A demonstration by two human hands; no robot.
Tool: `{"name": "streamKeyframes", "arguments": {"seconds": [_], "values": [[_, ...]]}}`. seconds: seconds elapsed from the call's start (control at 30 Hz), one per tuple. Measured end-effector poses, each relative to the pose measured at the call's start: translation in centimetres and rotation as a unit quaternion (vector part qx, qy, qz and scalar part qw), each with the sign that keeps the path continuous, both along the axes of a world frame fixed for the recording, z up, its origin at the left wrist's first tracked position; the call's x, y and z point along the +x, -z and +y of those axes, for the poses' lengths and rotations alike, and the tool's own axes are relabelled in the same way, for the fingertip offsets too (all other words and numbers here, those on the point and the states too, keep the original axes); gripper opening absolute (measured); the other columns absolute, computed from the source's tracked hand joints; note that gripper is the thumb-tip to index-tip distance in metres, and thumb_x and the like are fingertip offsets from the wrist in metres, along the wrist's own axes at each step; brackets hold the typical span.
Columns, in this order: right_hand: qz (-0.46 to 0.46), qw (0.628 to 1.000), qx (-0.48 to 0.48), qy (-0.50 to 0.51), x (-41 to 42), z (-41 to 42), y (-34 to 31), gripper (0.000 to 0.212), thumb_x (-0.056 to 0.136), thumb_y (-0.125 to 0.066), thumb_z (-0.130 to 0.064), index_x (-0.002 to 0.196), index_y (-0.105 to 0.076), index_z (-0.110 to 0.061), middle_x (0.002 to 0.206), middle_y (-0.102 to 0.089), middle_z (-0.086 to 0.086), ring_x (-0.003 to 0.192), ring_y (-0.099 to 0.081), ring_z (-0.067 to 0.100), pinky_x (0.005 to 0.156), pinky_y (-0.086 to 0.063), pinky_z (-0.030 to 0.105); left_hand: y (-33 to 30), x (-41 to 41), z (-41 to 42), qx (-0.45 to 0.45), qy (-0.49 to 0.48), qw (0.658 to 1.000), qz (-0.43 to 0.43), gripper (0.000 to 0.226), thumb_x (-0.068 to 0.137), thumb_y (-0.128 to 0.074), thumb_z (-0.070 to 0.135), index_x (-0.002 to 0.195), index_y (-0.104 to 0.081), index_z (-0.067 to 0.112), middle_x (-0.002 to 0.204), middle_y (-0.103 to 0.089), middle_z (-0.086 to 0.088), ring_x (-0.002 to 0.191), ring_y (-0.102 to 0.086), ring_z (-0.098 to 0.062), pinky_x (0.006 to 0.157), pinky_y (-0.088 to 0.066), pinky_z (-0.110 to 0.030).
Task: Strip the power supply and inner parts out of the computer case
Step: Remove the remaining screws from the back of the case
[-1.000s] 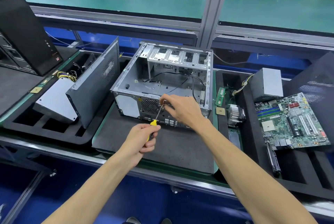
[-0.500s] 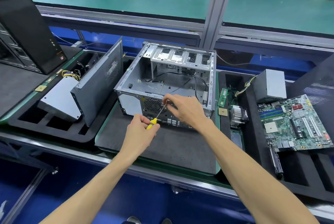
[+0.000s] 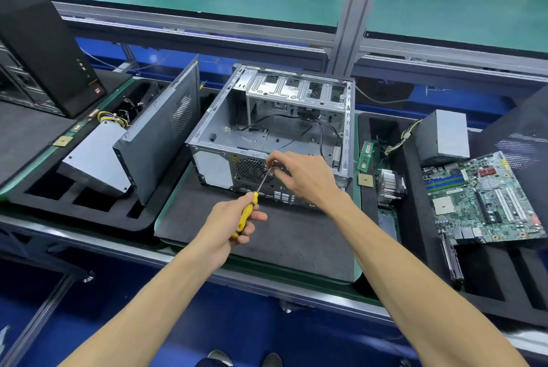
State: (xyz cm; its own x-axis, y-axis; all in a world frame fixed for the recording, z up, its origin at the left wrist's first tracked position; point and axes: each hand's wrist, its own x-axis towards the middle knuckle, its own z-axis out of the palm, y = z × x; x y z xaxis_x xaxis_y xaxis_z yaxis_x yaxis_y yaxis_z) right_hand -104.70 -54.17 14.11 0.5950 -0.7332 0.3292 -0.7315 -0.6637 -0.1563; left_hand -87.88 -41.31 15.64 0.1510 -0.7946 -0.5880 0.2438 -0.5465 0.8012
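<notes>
An open grey computer case (image 3: 219, 117) lies on its side on a dark mat (image 3: 296, 236), its rear panel facing me. Only black cables and an empty drive cage show inside. My left hand (image 3: 229, 218) grips the yellow handle of a screwdriver (image 3: 246, 214); its shaft points up to the case's rear edge beside the fan grille. My right hand (image 3: 302, 175) pinches the screwdriver's tip there, at the top of the rear panel. A grey power supply (image 3: 443, 135) stands in the foam tray on the right, next to a green motherboard (image 3: 480, 197).
Left foam tray (image 3: 47, 192) holds another grey power supply (image 3: 95, 159) and a leaning side panel (image 3: 160, 129). A black tower (image 3: 38, 37) stands far left. A heatsink (image 3: 390, 186), RAM stick (image 3: 365, 151) and CPU chip (image 3: 365, 180) lie right of the case. An upright aluminium post (image 3: 353, 11) rises behind.
My left hand has slid down the handle and re-gripped it lower, with the handle now showing more. My right hand stays pinched at the tip on the rear panel.
</notes>
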Motion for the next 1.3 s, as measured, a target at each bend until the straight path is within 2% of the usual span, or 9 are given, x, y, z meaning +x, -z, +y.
{"name": "streamKeyframes", "arguments": {"seconds": [0.17, 0.3, 0.5, 0.7, 0.83, 0.9, 1.07, 1.2, 1.3], "values": [[0.002, 1.0, 0.0, 0.0, 0.0, -0.1, 0.1, 0.015, 0.102, -0.047, -0.044, 0.114, -0.053, -0.037, 0.1, -0.07, -0.011, 0.069, -0.064, 0.017, 0.057, -0.055, 0.035, 0.2, 0.7, -0.3, 0.045, 0.016, 0.977, 0.206, 0.036, 0.104, -0.051, 0.036, 0.094, -0.064, 0.005, 0.066, -0.052, 0.001, 0.043, -0.034, -0.007, 0.031, -0.026, -0.018], [-0.004, 1.0, -0.001, 0.002, 0.0, 0.0, 0.1, 0.014, 0.102, -0.047, -0.044, 0.113, -0.053, -0.038, 0.099, -0.069, -0.012, 0.069, -0.064, 0.017, 0.057, -0.054, 0.035, 0.2, 0.6, -0.4, 0.036, 0.015, 0.973, 0.228, 0.029, 0.101, -0.055, 0.037, 0.089, -0.057, 0.011, 0.062, -0.038, 0.003, 0.044, -0.027, -0.008, 0.031, -0.02, -0.018], [-0.004, 1.0, 0.006, 0.008, 0.1, -0.1, 0.2, 0.014, 0.101, -0.047, -0.045, 0.112, -0.053, -0.038, 0.103, -0.07, -0.013, 0.073, -0.066, 0.017, 0.058, -0.055, 0.036, 0.1, 0.4, 0.1, -0.058, 0.01, 0.995, -0.075, 0.027, 0.09, -0.074, 0.021, 0.096, -0.05, 0.01, 0.069, -0.052, -0.002, 0.043, -0.034, -0.009, 0.037, -0.024, -0.021], [-0.004, 1.0, 0.0, 0.006, 0.1, -0.1, 0.3, 0.014, 0.101, -0.048, -0.044, 0.112, -0.053, -0.038, 0.1, -0.07, -0.012, 0.068, -0.064, 0.017, 0.055, -0.054, 0.034, 0.2, 0.7, 0.2, -0.172, 0.056, 0.883, -0.434, 0.026, 0.087, -0.071, 0.031, 0.089, -0.045, 0.028, 0.072, -0.067, 0.004, 0.067, -0.061, -0.009, 0.058, -0.045, -0.032], [-0.006, 1.0, 0.002, 0.006, 0.1, -0.1, 0.2, 0.014, 0.101, -0.048, -0.044, 0.112, -0.053, -0.038, 0.101, -0.07, -0.012, 0.07, -0.065, 0.017, 0.056, -0.054, 0.034, 0.5, 0.9, 0.3, -0.176, 0.071, 0.847, -0.497, 0.023, 0.09, -0.066, 0.04, 0.087, -0.045, 0.03, 0.069, -0.068, 0.008, 0.07, -0.06, -0.011, 0.063, -0.049, -0.037], [-0.01, 1.0, 0.0, 0.006, 0.1, -0.1, 0.2, 0.013, 0.1, -0.049, -0.044, 0.112, -0.053, -0.038, 0.1, -0.07, -0.012, 0.07, -0.065, 0.017, 0.056, -0.054, 0.034, 0.5, 0.7, 0.3, -0.158, 0.076, 0.886, -0.429, 0.021, 0.095, -0.059, 0.042, 0.09, -0.051, 0.023, 0.069, -0.073, 0.006, 0.066, -0.059, -0.012, 0.06, -0.046, -0.036], [-0.012, 1.0, 0.0, 0.006, 0.1, 0.0, 0.2, 0.013, 0.101, -0.049, -0.044, 0.111, -0.054, -0.039, 0.102, -0.07, -0.013, 0.07, -0.064, 0.015, 0.057, -0.053, 0.032, 0.2, 0.1, -0.1, -0.048, 0.021, 0.995, -0.082, 0.034, 0.104, -0.05, 0.034, 0.099, -0.061, 0.001, 0.061, -0.064, -0.004, 0.043, -0.034, -0.011, 0.035, -0.022, -0.021], [-0.007, 1.0, 0.001, 0.003, 0.1, 0.0, 0.1, 0.014, 0.102, -0.047, -0.045, 0.113, -0.054, -0.039, 0.102, -0.07, -0.012, 0.069, -0.064, 0.015, 0.056, -0.053, 0.033, -0.4, 0.7, -0.1, 0.018, 0.018, 0.975, 0.222, 0.033, 0.105, -0.045, 0.031, 0.095, -0.058, 0.003, 0.061, -0.04, 0.001, 0.039, -0.028, -0.006, 0.029, -0.018, -0.017], [-0.007, 1.0, 0.005, 0.004, 0.1, 0.0, 0.0, 0.015, 0.102, -0.047, -0.045, 0.113, -0.055, -0.039, 0.104, -0.07, -0.012, 0.07, -0.065, 0.016, 0.056, -0.054, 0.034, -0.4, 1.0, -0.1, 0.037, 0.022, 0.933, 0.358, 0.023, 0.098, -0.054, 0.027, 0.09, -0.058, 0.006, 0.062, -0.03, 0.006, 0.038, -0.026, -0.006, 0.03, -0.014, -0.018]]}}
